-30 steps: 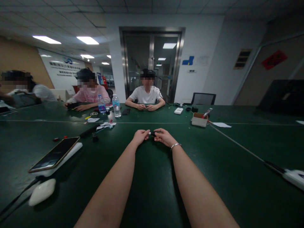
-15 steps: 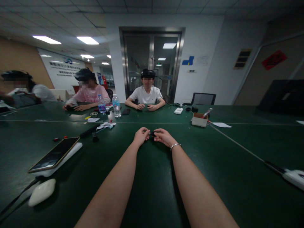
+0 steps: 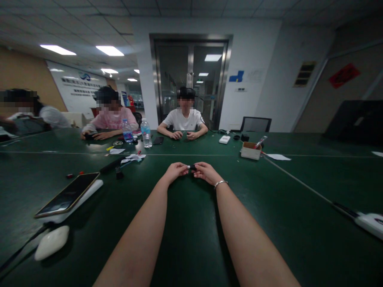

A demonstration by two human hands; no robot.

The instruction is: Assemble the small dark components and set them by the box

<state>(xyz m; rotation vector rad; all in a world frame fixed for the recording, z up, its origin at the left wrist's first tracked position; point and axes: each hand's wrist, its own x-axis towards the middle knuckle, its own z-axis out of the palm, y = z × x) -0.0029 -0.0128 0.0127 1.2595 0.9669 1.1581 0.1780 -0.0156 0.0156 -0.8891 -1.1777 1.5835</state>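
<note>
Between my two hands, just above the green table (image 3: 191,231), is a small dark cylindrical object (image 3: 192,167) with a silvery section toward its left end. Its exact kind is too small to make out. My left hand (image 3: 176,171) pinches the silvery left end with closed fingertips. The black right end sits in the fingers of my right hand (image 3: 206,172), also closed; that wrist wears a silver bracelet (image 3: 220,183). Fingers partly cover both ends of the object.
At left a phone (image 3: 70,194) lies on a white box, with a pale rounded case (image 3: 52,242) nearer me. Two water bottles (image 3: 146,133) stand farther back. A small open box (image 3: 251,151) is at right. Several people sit across; one (image 3: 182,119) faces me.
My left hand has shifted slightly left, and its wrist has swung outward. More of the small object, including its silvery section, shows between the hands. My right hand has barely moved.
</note>
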